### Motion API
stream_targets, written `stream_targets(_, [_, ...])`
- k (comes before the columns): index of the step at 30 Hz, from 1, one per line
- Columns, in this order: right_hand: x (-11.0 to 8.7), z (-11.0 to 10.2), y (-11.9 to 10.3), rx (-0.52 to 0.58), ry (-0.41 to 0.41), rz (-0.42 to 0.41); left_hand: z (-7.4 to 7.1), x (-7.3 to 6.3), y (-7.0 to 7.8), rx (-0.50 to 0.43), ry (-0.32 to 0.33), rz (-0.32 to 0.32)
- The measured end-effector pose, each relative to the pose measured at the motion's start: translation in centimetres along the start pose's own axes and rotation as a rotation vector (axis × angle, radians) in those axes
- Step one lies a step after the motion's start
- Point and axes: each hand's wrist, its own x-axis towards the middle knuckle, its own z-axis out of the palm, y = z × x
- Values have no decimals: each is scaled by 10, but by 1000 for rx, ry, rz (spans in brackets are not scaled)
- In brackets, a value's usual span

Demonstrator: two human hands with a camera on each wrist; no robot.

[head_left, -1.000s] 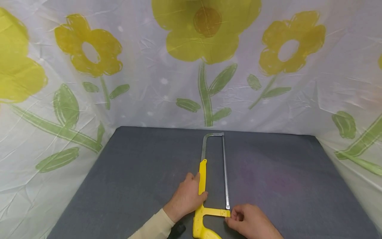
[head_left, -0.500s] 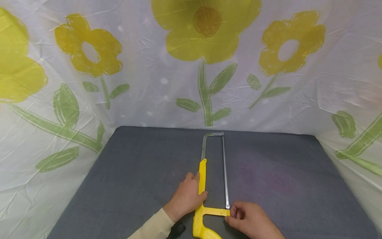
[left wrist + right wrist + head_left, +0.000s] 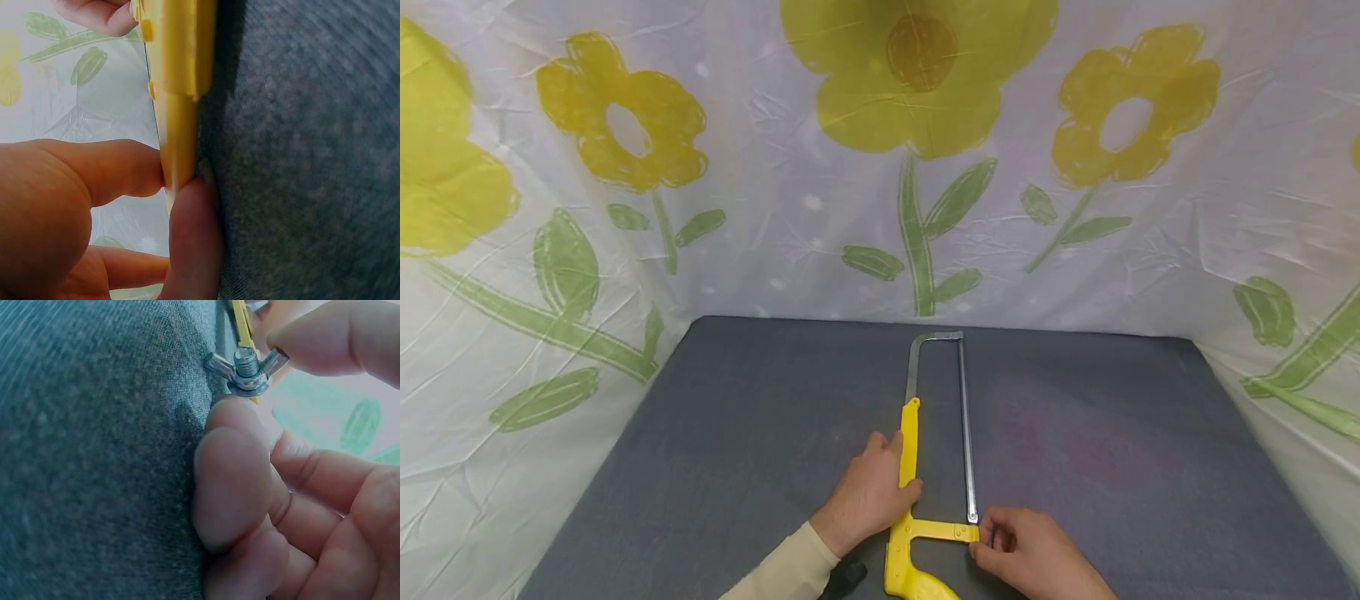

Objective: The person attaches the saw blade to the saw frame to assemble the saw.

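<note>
A hacksaw [image 3: 909,442] with a yellow grip and metal frame lies flat on the dark cloth, its blade [image 3: 967,442] on the right side. My left hand [image 3: 865,500] pinches the yellow back bar, thumb on one side and fingers on the other, as the left wrist view also shows. At the near end of the blade, my right hand [image 3: 1037,550] is at the end of the yellow crosspiece. In the right wrist view, a metal wing nut [image 3: 247,375] sits on a threaded bolt there. One fingertip touches a wing, and curled fingers [image 3: 231,481] lie close below.
The table [image 3: 760,400] is covered in dark grey cloth with faint purplish stains to the right. A white curtain [image 3: 760,225] printed with yellow flowers hangs behind and at both sides. A small black object [image 3: 847,575] is partly hidden by the left sleeve.
My right thumb has shifted very slightly at the crosspiece's end. The left hand and the hacksaw have stayed in place.
</note>
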Motion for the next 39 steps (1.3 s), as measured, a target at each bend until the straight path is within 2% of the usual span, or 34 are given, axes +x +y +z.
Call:
stream_targets(14, [-2,-2,5,-11,-14,-91,1,0,-1,11,9,21])
stream_targets(26, [0,-3,2,10,-31,-38,1,0,-2,2,13,35])
stream_targets(39, [-1,-4,1,-2,-37,-85,2,0,-3,13,16,46])
